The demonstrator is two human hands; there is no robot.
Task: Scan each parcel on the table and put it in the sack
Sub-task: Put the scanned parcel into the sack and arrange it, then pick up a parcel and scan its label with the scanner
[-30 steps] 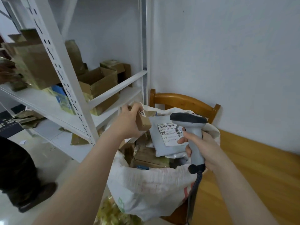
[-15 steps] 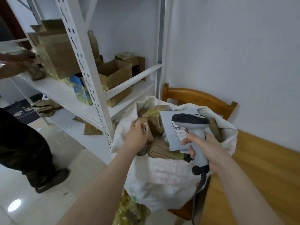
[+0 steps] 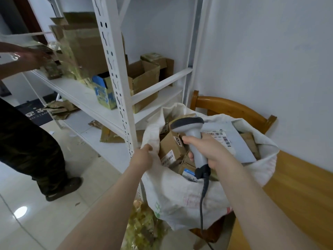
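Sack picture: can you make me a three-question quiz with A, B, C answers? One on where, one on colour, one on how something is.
1. Where is the grey mailer?
A under the sack
B inside the sack
C beside the sack

2. What colour is the scanner?
A red
B green
C grey

3. The sack is:
A open and full
B tied shut
C empty

Answers:
1 B, it lies in the sack's open mouth.
2 C, its head and handle are grey.
3 A, parcels fill its open top.
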